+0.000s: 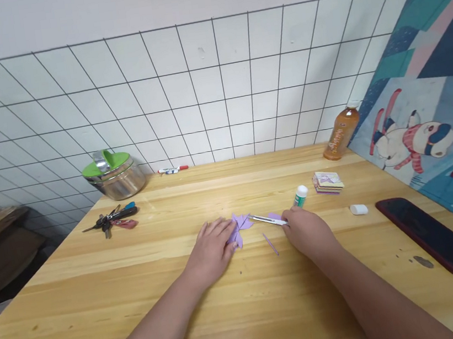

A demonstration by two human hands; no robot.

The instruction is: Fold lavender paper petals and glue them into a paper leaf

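Note:
A purple folded paper shape (242,222) with pointed flaps lies on the wooden table. My left hand (214,249) rests over its left side, fingers lying flat and pressing it down. Closed around the handle end of a slim silver bladed tool (270,220) is my right hand (307,231). The tool's tip points left and meets or nearly meets the paper's right flap; my fingers hide its handle, so I cannot tell its exact kind. Near my right fingers lie a purple paper scrap (274,216) and a thin purple strip (270,244).
Behind my right hand is a glue stick (300,196); its white cap (358,209) lies farther right. Around stand a paper stack (328,183), phone (438,236), drink bottle (342,133), keys (112,220), marker (173,170) and green-lidded pot (119,178). A tiled wall (220,92) bounds the back.

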